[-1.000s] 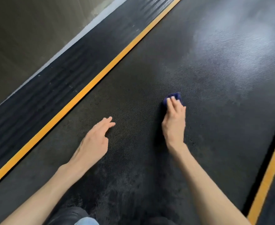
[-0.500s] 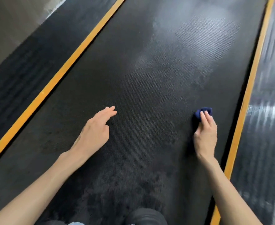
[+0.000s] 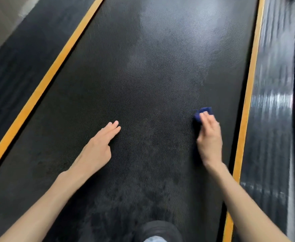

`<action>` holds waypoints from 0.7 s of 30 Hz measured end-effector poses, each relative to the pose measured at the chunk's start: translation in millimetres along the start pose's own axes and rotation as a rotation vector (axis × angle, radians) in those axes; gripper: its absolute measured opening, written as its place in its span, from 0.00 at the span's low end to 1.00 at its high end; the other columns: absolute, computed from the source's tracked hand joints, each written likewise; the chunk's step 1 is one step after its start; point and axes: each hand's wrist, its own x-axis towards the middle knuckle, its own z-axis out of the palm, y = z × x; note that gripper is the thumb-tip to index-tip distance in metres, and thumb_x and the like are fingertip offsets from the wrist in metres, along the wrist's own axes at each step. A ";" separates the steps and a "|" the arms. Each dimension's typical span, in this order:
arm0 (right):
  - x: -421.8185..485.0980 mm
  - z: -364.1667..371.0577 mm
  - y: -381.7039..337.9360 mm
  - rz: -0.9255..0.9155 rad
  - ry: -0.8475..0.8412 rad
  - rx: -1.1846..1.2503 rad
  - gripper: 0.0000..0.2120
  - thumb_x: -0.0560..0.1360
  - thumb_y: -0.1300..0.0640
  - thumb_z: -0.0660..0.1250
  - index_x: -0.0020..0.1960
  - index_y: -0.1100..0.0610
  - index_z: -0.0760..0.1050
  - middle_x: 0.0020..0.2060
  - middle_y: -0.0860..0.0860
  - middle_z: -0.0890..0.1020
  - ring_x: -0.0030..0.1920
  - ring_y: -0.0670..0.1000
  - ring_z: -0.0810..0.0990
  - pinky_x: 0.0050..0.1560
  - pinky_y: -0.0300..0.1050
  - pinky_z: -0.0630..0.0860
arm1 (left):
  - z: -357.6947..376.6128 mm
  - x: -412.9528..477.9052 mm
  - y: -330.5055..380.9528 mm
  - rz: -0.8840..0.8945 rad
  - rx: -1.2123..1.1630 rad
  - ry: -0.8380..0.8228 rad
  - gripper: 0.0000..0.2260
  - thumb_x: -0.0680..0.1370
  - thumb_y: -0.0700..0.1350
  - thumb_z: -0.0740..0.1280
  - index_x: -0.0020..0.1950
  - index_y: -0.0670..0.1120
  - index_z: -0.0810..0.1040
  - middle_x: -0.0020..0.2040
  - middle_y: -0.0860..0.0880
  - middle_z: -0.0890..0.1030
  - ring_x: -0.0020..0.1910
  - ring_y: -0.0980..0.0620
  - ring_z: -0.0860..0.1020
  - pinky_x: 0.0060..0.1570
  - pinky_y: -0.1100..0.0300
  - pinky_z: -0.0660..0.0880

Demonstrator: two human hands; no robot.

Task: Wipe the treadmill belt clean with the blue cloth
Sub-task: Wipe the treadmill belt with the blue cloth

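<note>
Since the right hand [image 3: 210,142], fingers straight & pressing the cloth [image 3: 203,110] flat, has swept from mid-frame to the right edge of the belt [image 3: 152,75] by the stripe [image 3: 247,102], that band's prob. wiped; left hand [image 3: 97,147] rests flat, empty, centre-left.

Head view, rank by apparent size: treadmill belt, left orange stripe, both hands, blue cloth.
1. treadmill belt
2. left orange stripe
3. left hand and right hand: they look alike, so no ranking
4. blue cloth: smallest, though the right hand covers part of it
</note>
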 end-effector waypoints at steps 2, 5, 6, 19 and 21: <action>13.6 1.8 -12.6 0.229 0.082 0.036 0.21 0.73 0.64 0.54 0.64 0.65 0.73 0.63 0.60 0.75 0.65 0.62 0.71 0.70 0.59 0.61 | -8.1 2.0 -2.5 -0.002 0.010 0.018 0.31 0.71 0.24 0.53 0.73 0.44 0.62 0.73 0.54 0.58 0.73 0.59 0.52 0.70 0.69 0.45; -24.4 37.0 -95.5 -0.094 -0.029 0.061 0.23 0.69 0.69 0.58 0.63 0.66 0.73 0.62 0.60 0.75 0.64 0.61 0.72 0.68 0.66 0.61 | -17.3 4.4 -13.4 -0.104 0.027 0.089 0.29 0.71 0.25 0.54 0.72 0.41 0.64 0.74 0.50 0.61 0.73 0.56 0.55 0.70 0.66 0.47; -50.4 50.8 -128.8 -0.297 -0.129 0.068 0.24 0.67 0.69 0.59 0.63 0.65 0.73 0.63 0.59 0.75 0.64 0.61 0.72 0.69 0.65 0.59 | -18.6 6.1 -16.8 -0.138 0.025 0.097 0.29 0.71 0.25 0.55 0.72 0.40 0.64 0.74 0.48 0.61 0.74 0.53 0.56 0.71 0.65 0.47; 45.4 16.4 -27.5 0.171 -0.029 -0.043 0.23 0.75 0.71 0.54 0.70 0.66 0.66 0.70 0.59 0.67 0.72 0.60 0.61 0.72 0.60 0.53 | -12.0 4.6 -27.0 -0.181 0.007 0.088 0.32 0.70 0.23 0.53 0.72 0.42 0.63 0.74 0.52 0.60 0.74 0.54 0.56 0.74 0.58 0.48; 31.1 24.1 -56.4 0.190 0.024 -0.018 0.22 0.75 0.68 0.53 0.68 0.66 0.68 0.68 0.60 0.70 0.69 0.61 0.65 0.71 0.59 0.57 | -10.4 6.4 -24.4 -0.199 0.022 0.092 0.31 0.70 0.24 0.54 0.72 0.42 0.63 0.74 0.51 0.60 0.74 0.53 0.56 0.73 0.59 0.47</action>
